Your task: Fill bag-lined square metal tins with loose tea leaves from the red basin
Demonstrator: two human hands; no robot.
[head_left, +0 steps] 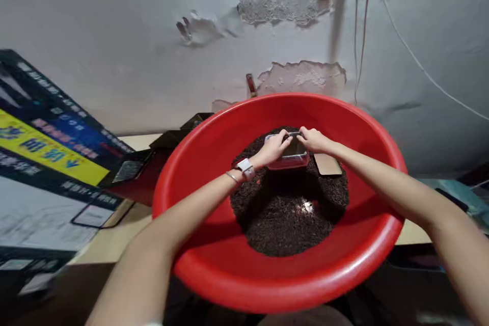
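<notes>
A large red plastic basin [278, 285] holds a bed of dark, loose, crumbly material [290, 229]; its exact kind is unclear. On the far part of that bed stands a clear rectangular plastic box [288, 162], its wall tinted red. My left hand [273, 148], with a watch at the wrist, grips the box's left side near the rim. At the far right rim my right hand [314, 140] has its fingers closed on the box. Beside the box, under my right forearm, a flat tan piece with a dark edge [327, 164] lies on the dark material.
A pale tabletop [110, 237] supports the basin. Large printed boxes [46, 163] stand at the left, with a dark open carton [141, 175] by the basin. Behind is a peeling wall [133, 35] with hanging cables [412, 56]. A teal item [446, 193] lies at the right.
</notes>
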